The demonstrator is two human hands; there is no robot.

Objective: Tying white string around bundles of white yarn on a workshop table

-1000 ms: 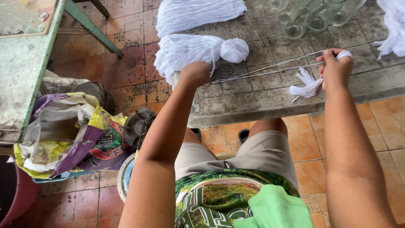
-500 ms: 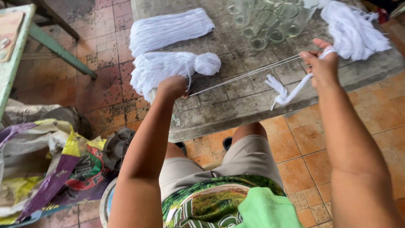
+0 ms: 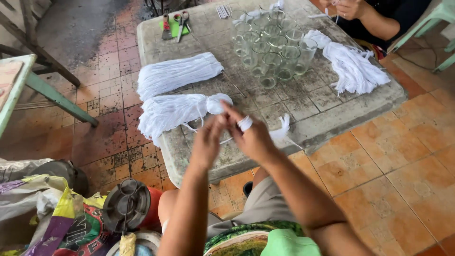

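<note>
White cotton string wound round right hand fingers, loose end trailing over table edge | left hand pinching string next to right, hands touching | both over concrete table front edge | tied string bundle just beyond hands | glass jars clustered mid-table

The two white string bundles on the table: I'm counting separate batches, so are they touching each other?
Apart. The head view shows bare table between the upper bundle and the tied bundle.
</note>
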